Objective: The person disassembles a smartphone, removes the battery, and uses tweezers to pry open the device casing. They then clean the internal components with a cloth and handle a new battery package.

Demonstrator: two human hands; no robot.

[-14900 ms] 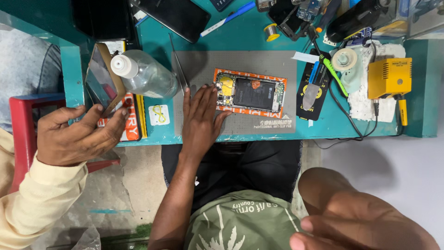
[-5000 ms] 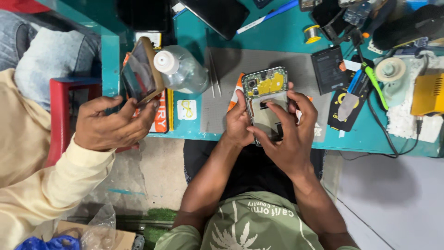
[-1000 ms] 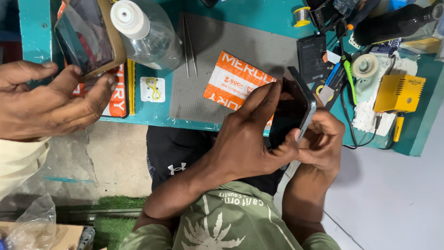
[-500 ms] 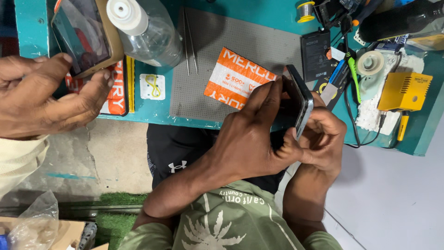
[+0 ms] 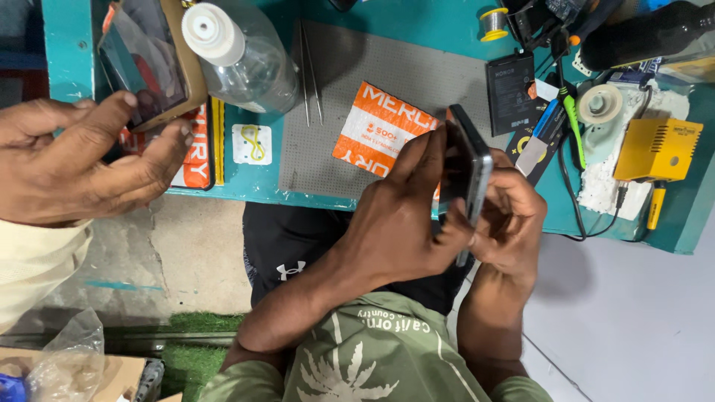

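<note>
Both my hands hold a dark phone (image 5: 471,173) edge-on, just above the near edge of the teal table (image 5: 454,30). My left hand (image 5: 406,212) wraps its left side, fingers reaching up over the face. From the right, my right hand (image 5: 510,216) grips the lower part. Behind the phone an orange packet (image 5: 376,134) lies on the grey work mat (image 5: 357,67).
A co-worker's hands (image 5: 82,160) at the left hold another phone (image 5: 145,63) with a film over it. On the table are a clear bottle (image 5: 242,56), tweezers (image 5: 309,71), a black battery (image 5: 510,89), a tape roll (image 5: 599,104), a yellow tool box (image 5: 659,149) and cables.
The phone, open on the mat at first, is lifted in both my hands. In the last second it has turned more onto its edge. The co-worker's hands shifted slightly.
</note>
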